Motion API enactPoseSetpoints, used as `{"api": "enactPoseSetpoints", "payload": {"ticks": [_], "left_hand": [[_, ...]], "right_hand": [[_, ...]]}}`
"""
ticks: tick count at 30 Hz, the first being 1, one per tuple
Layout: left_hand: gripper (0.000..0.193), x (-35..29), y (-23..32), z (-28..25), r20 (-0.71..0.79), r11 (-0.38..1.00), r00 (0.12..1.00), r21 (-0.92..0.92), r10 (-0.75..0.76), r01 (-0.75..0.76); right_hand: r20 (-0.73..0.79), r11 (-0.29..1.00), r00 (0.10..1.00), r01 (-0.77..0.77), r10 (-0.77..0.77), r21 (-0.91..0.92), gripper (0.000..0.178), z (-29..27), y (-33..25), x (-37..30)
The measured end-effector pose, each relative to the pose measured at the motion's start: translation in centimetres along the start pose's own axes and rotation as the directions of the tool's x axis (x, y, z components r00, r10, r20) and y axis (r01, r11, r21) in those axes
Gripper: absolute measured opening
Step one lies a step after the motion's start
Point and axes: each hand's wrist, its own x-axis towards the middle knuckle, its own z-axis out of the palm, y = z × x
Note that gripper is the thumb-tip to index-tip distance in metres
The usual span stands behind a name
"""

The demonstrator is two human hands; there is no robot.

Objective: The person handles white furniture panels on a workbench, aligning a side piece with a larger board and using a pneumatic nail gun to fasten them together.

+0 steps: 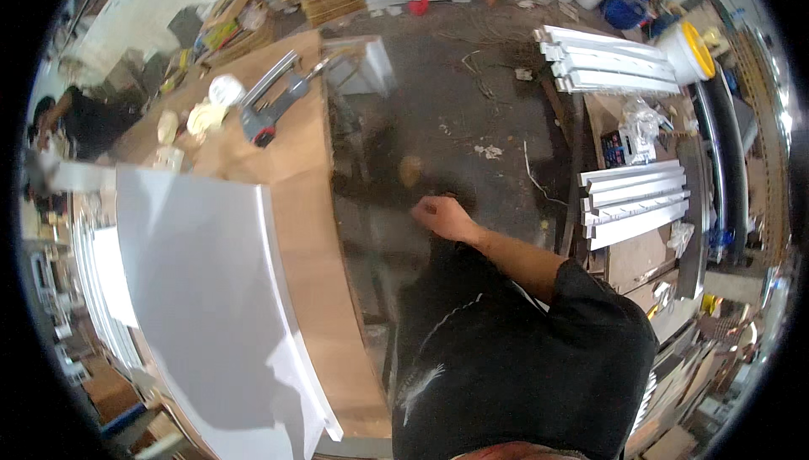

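The right hand (447,217) hangs above the dark floor (438,106), right of the table (324,291). Its fingers curl inward; whether this grip is closed on anything cannot be told. The left hand lies out of view, its grip undeterminable. A white panel (202,291) lies along the brown table, near a grey handheld power tool (274,110).

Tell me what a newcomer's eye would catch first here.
The large, flat white panel lying along the brown tabletop at left dominates. In the middle, a bare, loosely curled right hand hangs over the dark floor. At upper right, a white bucket with a yellow rim draws the eye beside long white strips.
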Motion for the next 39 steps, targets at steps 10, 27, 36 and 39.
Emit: {"api": "enactPoseSetpoints", "payload": {"ticks": [10, 27, 36, 39], "left_hand": [[0.094, -14.7, 6.2, 12.4, 0.235, 0.999, 0.971, -0.004, 0.043, -0.043], [0.098, -27.6, 7.1, 26.3, 0.463, 0.994, 0.885, 0.070, 0.040, -0.082], [0.100, -21.4, 7.5, 20.7, 0.355, 0.998, 0.934, 0.025, 0.040, -0.052], [0.100, -12.8, 6.8, 12.3, 0.152, 0.999, 0.988, 0.024, 0.034, -0.038]], "right_hand": [[-0.577, 0.997, 0.816, -0.054, 0.013, -0.055, 0.019, -25.2, 21.8, 6.2], [-0.677, 0.677, -0.017, 0.011, 0.736, 0.736, 0.087, -63.8, 38.4, 13.7], [-0.818, 0.787, -0.135, 0.397, 0.559, 0.472, 0.063, -50.6, 26.5, 4.8], [-0.813, 0.813, -0.064, 0.126, 0.578, 0.568, 0.059, -41.7, 22.9, 0.1]]}}
